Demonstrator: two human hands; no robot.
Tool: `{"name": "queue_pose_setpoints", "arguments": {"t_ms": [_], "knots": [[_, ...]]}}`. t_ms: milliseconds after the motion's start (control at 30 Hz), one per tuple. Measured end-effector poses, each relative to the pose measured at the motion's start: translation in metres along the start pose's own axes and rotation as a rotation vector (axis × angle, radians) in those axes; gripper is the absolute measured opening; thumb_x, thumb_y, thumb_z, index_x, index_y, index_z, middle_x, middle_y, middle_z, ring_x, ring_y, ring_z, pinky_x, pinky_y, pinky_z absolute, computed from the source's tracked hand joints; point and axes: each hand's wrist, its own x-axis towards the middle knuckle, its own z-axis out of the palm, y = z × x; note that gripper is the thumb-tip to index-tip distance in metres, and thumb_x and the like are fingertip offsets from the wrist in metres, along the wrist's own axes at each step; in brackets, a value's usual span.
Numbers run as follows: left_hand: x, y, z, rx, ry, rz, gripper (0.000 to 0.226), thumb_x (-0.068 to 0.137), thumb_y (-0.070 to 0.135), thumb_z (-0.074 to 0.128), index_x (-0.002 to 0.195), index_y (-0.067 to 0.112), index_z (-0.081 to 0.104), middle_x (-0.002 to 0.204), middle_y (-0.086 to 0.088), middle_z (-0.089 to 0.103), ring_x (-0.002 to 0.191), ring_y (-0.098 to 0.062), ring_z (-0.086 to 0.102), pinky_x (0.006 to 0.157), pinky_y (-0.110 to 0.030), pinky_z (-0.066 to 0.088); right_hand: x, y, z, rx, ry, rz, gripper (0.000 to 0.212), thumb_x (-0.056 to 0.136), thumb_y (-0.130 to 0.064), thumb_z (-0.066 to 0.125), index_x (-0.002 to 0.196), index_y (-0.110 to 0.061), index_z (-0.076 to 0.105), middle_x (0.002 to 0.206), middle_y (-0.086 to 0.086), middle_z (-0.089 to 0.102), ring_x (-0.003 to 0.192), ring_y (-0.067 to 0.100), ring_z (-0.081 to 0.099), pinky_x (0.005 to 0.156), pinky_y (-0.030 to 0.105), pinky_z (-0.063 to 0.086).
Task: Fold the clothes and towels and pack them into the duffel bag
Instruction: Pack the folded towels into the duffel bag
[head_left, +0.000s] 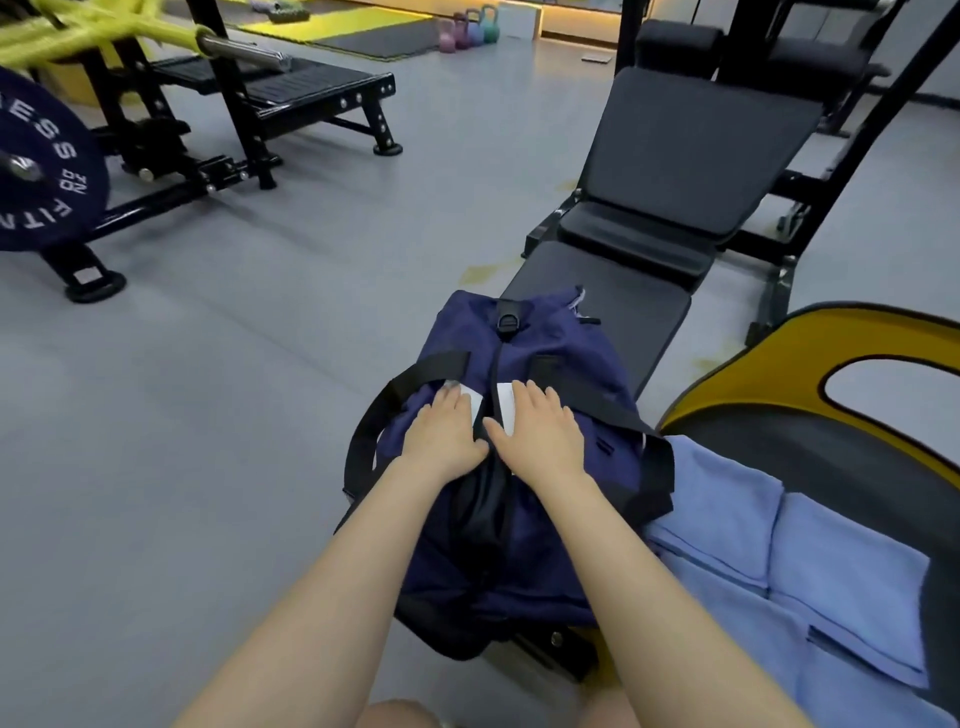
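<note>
A navy duffel bag (545, 343) with black straps lies lengthwise on the black bench (623, 306) in front of me. My left hand (444, 434) and my right hand (540, 428) lie flat side by side on top of the bag, fingers straight, on either side of its centre zip. Something white (505, 402) shows between and under the fingers at the zip. Light blue folded towels (841, 571) lie to the right of the bag.
The bench's raised backrest (696, 150) stands beyond the bag. A yellow and black machine frame (810, 364) curves at the right. A weight plate (36, 166) and a black rack (249, 104) stand at the left on the grey floor (260, 364).
</note>
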Motion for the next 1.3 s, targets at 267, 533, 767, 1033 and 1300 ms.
{"name": "queue_pose_setpoints", "arguments": {"t_ms": [267,533,767,1033,1300], "knots": [[0.019,0.011,0.001,0.255,-0.014,-0.088,0.049,0.087,0.011,0.055,0.131,0.012,0.034,0.137,-0.009,0.041,0.126,-0.029,0.037,0.097,-0.043,0.037,0.019,0.004,0.008,-0.056,-0.043,0.060,0.067,0.090,-0.040,0.055,0.146,-0.015,0.026,0.144,0.004,0.039,0.131,0.028,0.036,0.104,0.041,0.037],[0.008,0.017,-0.026,0.419,-0.174,-0.039,0.049,0.088,-0.004,0.053,0.135,0.005,0.041,0.158,-0.014,-0.006,0.135,-0.034,0.029,0.095,-0.040,0.046,0.005,0.013,-0.025,-0.071,-0.001,0.052,0.066,0.097,-0.023,0.038,0.153,-0.030,0.005,0.140,0.003,0.044,0.103,0.034,0.058,0.069,0.033,0.036],[-0.011,0.013,-0.056,0.308,-0.023,-0.122,0.055,0.086,-0.008,0.052,0.136,0.001,0.033,0.150,-0.012,0.022,0.113,-0.032,0.056,0.086,-0.035,0.047,-0.010,0.031,-0.057,-0.002,0.105,0.019,0.074,0.090,0.003,0.034,0.151,-0.037,0.018,0.142,0.002,0.043,0.096,0.035,0.058,0.066,0.032,0.036],[-0.047,0.011,-0.095,0.124,0.121,-0.020,0.075,0.087,-0.010,0.046,0.151,0.011,0.013,0.160,0.000,0.000,0.136,-0.024,0.034,0.101,-0.031,0.036,-0.035,0.024,-0.100,0.176,0.216,0.074,0.069,0.093,0.006,0.031,0.151,-0.030,0.024,0.126,0.010,0.052,0.097,0.036,0.056,0.078,0.043,0.050],[-0.065,0.027,-0.153,0.136,0.256,-0.031,0.064,0.085,-0.008,0.040,0.145,0.012,0.026,0.157,0.003,0.014,0.114,-0.034,0.053,0.082,-0.036,0.043,-0.044,0.011,-0.155,0.251,0.339,0.088,0.066,0.092,0.004,0.031,0.150,-0.030,0.029,0.119,0.013,0.055,0.098,0.034,0.053,0.071,0.033,0.040]]}}
